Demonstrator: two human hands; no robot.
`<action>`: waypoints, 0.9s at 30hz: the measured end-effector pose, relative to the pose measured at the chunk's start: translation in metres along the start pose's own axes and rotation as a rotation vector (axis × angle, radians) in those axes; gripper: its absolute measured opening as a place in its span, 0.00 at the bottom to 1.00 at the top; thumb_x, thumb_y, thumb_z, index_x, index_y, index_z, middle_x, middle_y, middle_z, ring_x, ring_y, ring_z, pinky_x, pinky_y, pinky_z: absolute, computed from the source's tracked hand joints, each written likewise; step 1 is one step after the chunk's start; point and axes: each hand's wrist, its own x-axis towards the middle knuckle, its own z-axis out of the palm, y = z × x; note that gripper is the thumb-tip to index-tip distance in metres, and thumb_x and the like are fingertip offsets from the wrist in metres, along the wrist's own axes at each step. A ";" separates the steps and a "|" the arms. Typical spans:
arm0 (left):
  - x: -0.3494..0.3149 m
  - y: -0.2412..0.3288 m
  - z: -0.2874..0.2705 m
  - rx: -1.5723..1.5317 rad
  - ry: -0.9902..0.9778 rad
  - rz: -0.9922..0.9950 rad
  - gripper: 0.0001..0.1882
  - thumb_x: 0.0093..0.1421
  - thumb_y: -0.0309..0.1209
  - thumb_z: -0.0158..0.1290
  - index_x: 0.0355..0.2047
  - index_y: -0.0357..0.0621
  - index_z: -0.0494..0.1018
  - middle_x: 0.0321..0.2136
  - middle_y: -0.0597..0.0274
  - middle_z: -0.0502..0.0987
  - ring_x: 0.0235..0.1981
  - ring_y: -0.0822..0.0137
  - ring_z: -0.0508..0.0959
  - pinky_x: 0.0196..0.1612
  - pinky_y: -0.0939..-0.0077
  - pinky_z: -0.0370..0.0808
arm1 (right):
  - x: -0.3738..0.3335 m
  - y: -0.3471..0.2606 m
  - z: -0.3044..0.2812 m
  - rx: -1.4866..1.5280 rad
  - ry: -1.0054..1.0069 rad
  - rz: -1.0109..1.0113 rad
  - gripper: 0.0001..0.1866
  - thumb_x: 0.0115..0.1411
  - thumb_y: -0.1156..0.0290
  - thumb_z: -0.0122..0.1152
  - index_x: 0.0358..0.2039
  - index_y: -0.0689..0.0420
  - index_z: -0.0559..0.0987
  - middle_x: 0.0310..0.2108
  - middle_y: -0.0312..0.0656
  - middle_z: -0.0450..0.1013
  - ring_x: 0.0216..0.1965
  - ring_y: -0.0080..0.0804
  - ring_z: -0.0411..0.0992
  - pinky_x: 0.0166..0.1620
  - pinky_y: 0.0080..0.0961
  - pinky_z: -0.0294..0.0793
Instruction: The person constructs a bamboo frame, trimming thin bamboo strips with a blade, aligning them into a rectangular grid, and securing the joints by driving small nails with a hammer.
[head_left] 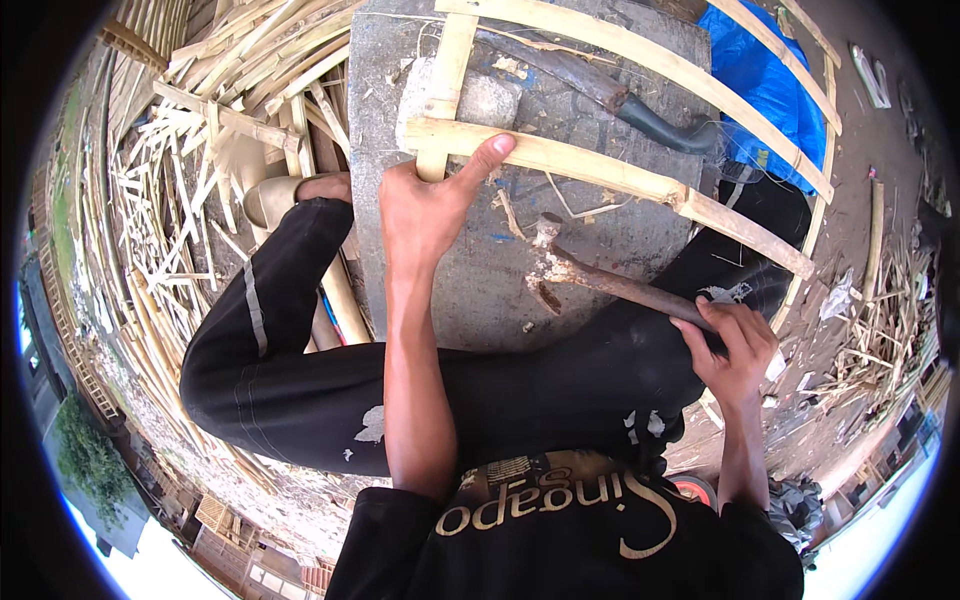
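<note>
My left hand (430, 212) grips the near corner of a bamboo slat frame (590, 170), thumb on top of the nearest slat and fingers around its edge. A pale stone block (490, 102) lies under that corner, on a grey board (600, 325). In my right hand (735, 345) is the end of the dark wooden handle of a hammer (620, 283). The hammer's worn, crusted head is over the board, below the slat and apart from it. Beneath the slats rests a long dark tool with a curved black handle (660, 125).
Bamboo strips (290, 60) are heaped on the left, around a sandalled foot (272, 200). Blue plastic sheeting (760, 90) lies under the frame's far right side. Bamboo scraps (875, 350) litter the ground at right. My black-trousered legs (560, 390) flank the board.
</note>
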 end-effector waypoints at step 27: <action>0.000 0.004 0.005 -0.030 0.015 0.034 0.29 0.51 0.51 0.73 0.35 0.33 0.85 0.21 0.59 0.82 0.24 0.73 0.78 0.30 0.70 0.75 | 0.083 -0.045 -0.015 0.463 -0.406 -0.105 0.05 0.57 0.74 0.71 0.31 0.62 0.84 0.30 0.43 0.79 0.31 0.39 0.78 0.37 0.32 0.80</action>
